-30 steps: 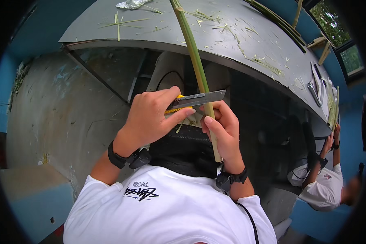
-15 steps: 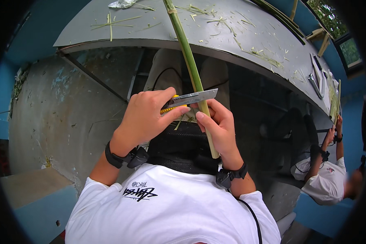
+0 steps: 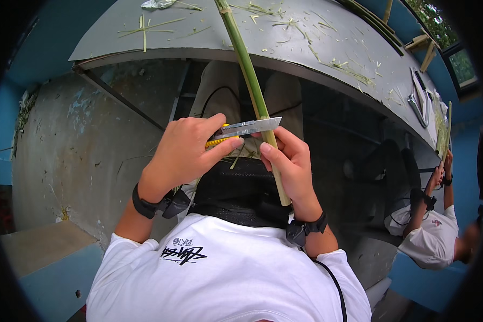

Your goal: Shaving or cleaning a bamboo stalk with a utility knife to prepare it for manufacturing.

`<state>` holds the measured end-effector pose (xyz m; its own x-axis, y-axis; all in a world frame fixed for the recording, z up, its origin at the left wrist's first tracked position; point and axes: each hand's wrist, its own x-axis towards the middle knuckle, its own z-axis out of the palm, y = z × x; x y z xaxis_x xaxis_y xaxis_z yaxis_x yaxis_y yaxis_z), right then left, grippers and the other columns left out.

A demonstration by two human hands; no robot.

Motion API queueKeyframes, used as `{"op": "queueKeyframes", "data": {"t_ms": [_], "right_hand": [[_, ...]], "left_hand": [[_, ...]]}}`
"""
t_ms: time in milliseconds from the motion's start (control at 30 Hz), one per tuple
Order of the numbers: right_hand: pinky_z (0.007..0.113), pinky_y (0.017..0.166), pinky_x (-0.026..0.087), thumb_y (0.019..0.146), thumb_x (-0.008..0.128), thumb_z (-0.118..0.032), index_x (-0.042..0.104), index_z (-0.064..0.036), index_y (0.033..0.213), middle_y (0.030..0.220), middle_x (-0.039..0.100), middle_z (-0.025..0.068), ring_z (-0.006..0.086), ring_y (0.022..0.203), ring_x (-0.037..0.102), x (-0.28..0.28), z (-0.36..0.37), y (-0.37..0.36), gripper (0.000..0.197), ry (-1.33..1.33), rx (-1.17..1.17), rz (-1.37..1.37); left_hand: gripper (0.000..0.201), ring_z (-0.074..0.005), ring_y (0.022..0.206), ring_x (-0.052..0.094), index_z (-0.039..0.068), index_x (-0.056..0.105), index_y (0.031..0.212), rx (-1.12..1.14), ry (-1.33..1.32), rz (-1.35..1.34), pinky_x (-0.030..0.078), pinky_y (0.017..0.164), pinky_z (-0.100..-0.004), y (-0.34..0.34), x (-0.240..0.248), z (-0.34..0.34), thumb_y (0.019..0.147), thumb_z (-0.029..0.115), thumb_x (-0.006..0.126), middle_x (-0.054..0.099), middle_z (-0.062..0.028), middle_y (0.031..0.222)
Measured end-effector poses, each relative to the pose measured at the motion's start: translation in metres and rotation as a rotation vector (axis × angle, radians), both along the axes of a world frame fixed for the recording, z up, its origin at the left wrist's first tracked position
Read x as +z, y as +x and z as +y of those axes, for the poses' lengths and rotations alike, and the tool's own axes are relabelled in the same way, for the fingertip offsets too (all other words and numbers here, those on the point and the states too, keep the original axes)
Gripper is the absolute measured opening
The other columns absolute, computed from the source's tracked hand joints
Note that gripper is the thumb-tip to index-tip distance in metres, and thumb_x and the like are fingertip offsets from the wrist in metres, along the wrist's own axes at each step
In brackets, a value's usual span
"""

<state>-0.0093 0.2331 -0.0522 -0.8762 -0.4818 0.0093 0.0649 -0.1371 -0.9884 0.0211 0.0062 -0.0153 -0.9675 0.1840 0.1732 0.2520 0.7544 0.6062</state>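
My left hand [image 3: 190, 142] is closed round a yellow utility knife [image 3: 216, 143], its long metal blade [image 3: 252, 127] out and pointing right. The blade lies across a green bamboo stick [image 3: 247, 70], where the green skin meets a pale peeled stretch. Wrapped round that pale lower end [image 3: 279, 185], just below the blade, is my right hand [image 3: 288, 158]. The stick slants from my lap up over the table's edge, and its far end runs out at the top of the view. Fingers hide part of the knife's handle.
Green shavings [image 3: 354, 75] litter the grey table [image 3: 198, 40]. A metal-framed tool [image 3: 417, 104] lies at its right end. Farther right another person in a white shirt [image 3: 432, 239] holds a bamboo piece [image 3: 444, 134]. More bamboo lengths [image 3: 373, 24] lie along the back edge.
My left hand and the knife have shifted slightly left, so less of the blade reaches past the stick. My right hand keeps its hold on the bamboo.
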Motion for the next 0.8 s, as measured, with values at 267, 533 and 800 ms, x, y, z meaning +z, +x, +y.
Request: {"op": "queueKeyframes", "data": {"t_ms": [267,533,800], "right_hand": [[0.021,0.059,0.037,0.1,0.063,-0.014,0.066,0.0035,0.124,0.074,0.056,-0.0039,0.0034,0.065,0.048,0.006,0.002,0.0,0.03,-0.029,0.023,-0.035],[0.021,0.057,0.036,0.098,0.067,-0.012,0.066,0.0036,0.131,0.073,0.056,-0.0045,0.0023,0.064,0.047,0.001,0.006,0.0,0.036,0.085,-0.037,0.064],[0.022,0.055,0.034,0.097,0.068,-0.011,0.067,0.0034,0.131,0.07,0.054,-0.005,0.0026,0.061,0.047,0.013,0.01,0.0,0.037,0.059,-0.015,0.056]], "left_hand": [[0.05,-0.0375,0.054,0.055,0.001,0.055,0.075,0.01,0.008,-0.006,0.039,0.052,-0.0414,-0.005,-0.006,0.002,0.094,0.045,0.069,0.052,-0.0177,0.059],[0.056,-0.0404,0.057,0.056,0.003,0.055,0.074,-0.015,-0.143,0.039,0.04,0.052,-0.0432,-0.008,-0.006,-0.004,0.092,0.053,0.069,0.054,-0.0179,0.06],[0.058,-0.0378,0.056,0.057,0.006,0.054,0.074,0.004,-0.303,0.119,0.04,0.051,-0.0422,-0.013,0.019,-0.005,0.088,0.06,0.071,0.055,-0.0139,0.059]]}}
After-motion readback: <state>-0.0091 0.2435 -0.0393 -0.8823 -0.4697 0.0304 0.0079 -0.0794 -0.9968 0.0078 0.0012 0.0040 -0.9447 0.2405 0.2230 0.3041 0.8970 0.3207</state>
